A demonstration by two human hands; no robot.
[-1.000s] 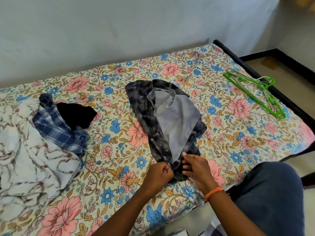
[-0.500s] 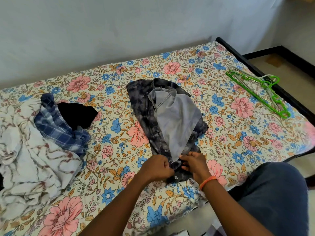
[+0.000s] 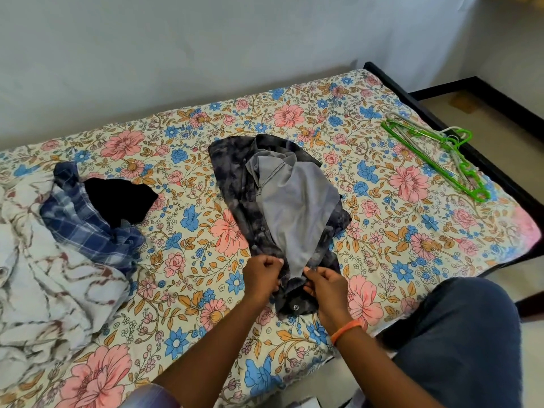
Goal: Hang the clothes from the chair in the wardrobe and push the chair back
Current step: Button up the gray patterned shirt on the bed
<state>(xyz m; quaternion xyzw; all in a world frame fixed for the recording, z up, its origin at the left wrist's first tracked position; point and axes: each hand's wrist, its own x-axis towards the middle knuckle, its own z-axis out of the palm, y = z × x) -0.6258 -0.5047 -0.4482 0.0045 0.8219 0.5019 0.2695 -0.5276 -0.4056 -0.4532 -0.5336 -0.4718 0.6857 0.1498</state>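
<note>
A dark mottled grey shirt (image 3: 235, 189) lies spread on the floral bed (image 3: 188, 219), its lighter grey inside (image 3: 297, 213) showing down the middle. My left hand (image 3: 263, 276) pinches the shirt's left front edge near the hem. My right hand (image 3: 322, 282) pinches the right front edge just opposite, an orange band on its wrist. A button shows on the hem below my hands. Green plastic hangers (image 3: 435, 156) lie at the bed's far right. No chair or wardrobe is in view.
A blue checked shirt (image 3: 85, 228) and a black garment (image 3: 117, 198) lie on the bed's left, beside a crumpled white patterned sheet (image 3: 44, 290). The wall runs behind the bed. My knee in blue trousers (image 3: 459, 334) is at the lower right, by the black bed frame (image 3: 500, 178).
My hands have stayed at the shirt's lower front, working the two edges together with small finger shifts. The view has tilted slightly.
</note>
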